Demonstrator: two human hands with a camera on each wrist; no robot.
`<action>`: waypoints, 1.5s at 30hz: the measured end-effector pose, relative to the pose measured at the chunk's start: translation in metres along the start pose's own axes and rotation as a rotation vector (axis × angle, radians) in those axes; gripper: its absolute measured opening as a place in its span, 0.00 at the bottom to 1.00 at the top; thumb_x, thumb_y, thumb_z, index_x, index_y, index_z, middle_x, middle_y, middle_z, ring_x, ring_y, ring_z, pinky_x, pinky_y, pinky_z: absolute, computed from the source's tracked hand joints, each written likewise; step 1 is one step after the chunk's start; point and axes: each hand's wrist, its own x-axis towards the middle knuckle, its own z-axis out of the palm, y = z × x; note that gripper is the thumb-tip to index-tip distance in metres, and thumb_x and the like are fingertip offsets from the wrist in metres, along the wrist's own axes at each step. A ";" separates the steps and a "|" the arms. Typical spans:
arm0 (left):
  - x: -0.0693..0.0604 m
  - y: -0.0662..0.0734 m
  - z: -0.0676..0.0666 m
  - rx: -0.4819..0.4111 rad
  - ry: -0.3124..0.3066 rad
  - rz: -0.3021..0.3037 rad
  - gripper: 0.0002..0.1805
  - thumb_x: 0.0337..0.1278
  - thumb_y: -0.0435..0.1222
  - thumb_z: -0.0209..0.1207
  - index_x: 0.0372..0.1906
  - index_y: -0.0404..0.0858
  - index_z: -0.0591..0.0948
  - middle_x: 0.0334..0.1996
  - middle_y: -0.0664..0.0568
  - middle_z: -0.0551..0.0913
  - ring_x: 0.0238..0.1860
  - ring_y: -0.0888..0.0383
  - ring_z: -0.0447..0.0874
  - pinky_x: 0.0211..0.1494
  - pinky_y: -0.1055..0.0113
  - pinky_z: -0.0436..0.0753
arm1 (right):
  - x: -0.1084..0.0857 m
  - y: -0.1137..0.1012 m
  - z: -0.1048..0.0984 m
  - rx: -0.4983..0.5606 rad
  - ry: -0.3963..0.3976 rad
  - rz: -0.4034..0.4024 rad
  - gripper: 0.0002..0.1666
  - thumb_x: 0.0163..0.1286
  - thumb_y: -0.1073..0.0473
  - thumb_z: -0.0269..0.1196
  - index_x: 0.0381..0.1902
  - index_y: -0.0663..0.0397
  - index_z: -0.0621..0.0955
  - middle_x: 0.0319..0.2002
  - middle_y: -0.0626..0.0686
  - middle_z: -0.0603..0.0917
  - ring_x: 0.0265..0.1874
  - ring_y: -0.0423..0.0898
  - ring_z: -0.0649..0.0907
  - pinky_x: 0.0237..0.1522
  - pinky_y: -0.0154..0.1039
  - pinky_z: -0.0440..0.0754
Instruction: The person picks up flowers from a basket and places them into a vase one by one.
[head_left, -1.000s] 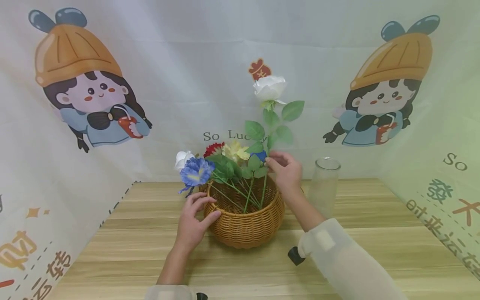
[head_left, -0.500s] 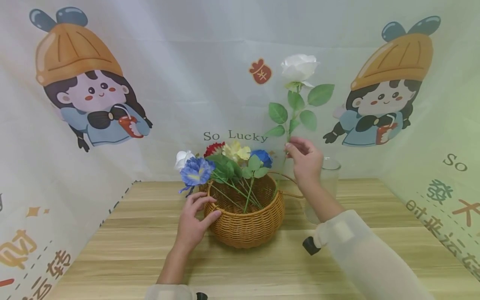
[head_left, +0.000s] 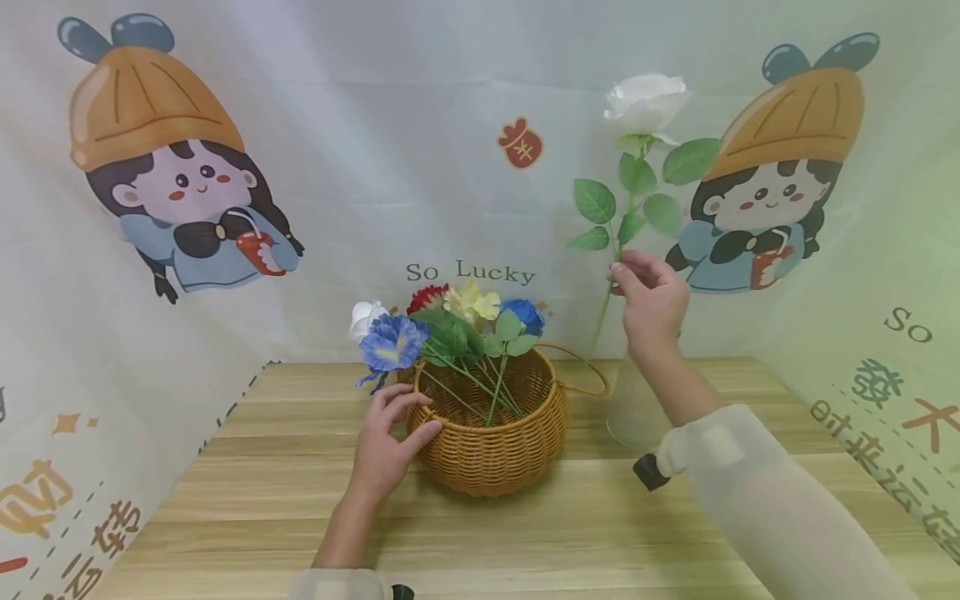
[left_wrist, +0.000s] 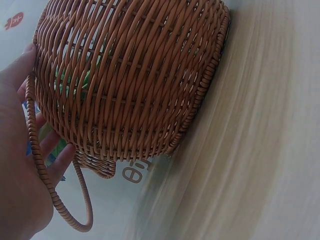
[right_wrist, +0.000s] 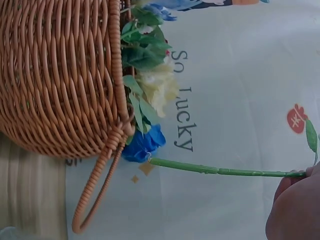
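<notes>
Between thumb and fingers my right hand (head_left: 654, 304) pinches the green stem of a white rose (head_left: 647, 104), held upright above the glass vase (head_left: 633, 408), which the arm partly covers. In the right wrist view the stem's (right_wrist: 200, 168) lower end hangs free beside the basket's handle (right_wrist: 95, 185). My left hand (head_left: 386, 446) rests with spread, relaxed fingers on the left rim of the wicker basket (head_left: 491, 458); the left wrist view shows the fingers (left_wrist: 50, 145) against its side. In the basket stand a blue iris (head_left: 393, 342), a yellow flower (head_left: 472, 302) and a blue rose (head_left: 525, 316).
A red flower (head_left: 427, 298) and another white rose (head_left: 367, 320) also stick out of the basket. The looped basket handle (head_left: 588, 390) reaches right, towards the vase. The wooden table (head_left: 480, 542) meets a printed cloth backdrop (head_left: 337, 167) behind and at both sides.
My right hand has lifted the white rose out of the basket and carried it up and right, in front of the vase. My left hand has stayed at the basket.
</notes>
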 end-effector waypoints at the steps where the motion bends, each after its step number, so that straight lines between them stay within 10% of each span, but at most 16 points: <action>1: 0.000 0.000 0.000 0.000 0.000 0.000 0.18 0.50 0.39 0.72 0.45 0.36 0.84 0.58 0.46 0.73 0.59 0.50 0.69 0.56 0.47 0.75 | 0.001 -0.001 -0.002 0.006 0.006 0.001 0.09 0.63 0.70 0.66 0.41 0.70 0.83 0.33 0.54 0.86 0.28 0.40 0.84 0.31 0.30 0.82; 29: 0.000 0.000 -0.001 -0.008 0.001 0.011 0.17 0.50 0.39 0.72 0.44 0.38 0.84 0.58 0.43 0.73 0.59 0.50 0.70 0.55 0.47 0.76 | 0.052 -0.020 -0.046 -0.084 0.206 -0.067 0.06 0.64 0.67 0.66 0.39 0.56 0.86 0.37 0.51 0.85 0.34 0.41 0.82 0.36 0.27 0.80; 45: 0.000 0.002 -0.001 -0.001 0.005 0.010 0.16 0.49 0.39 0.72 0.44 0.40 0.84 0.57 0.45 0.73 0.59 0.50 0.70 0.55 0.48 0.76 | 0.031 0.011 -0.055 -0.325 0.135 0.058 0.12 0.67 0.63 0.64 0.48 0.59 0.83 0.41 0.50 0.85 0.35 0.36 0.81 0.39 0.26 0.80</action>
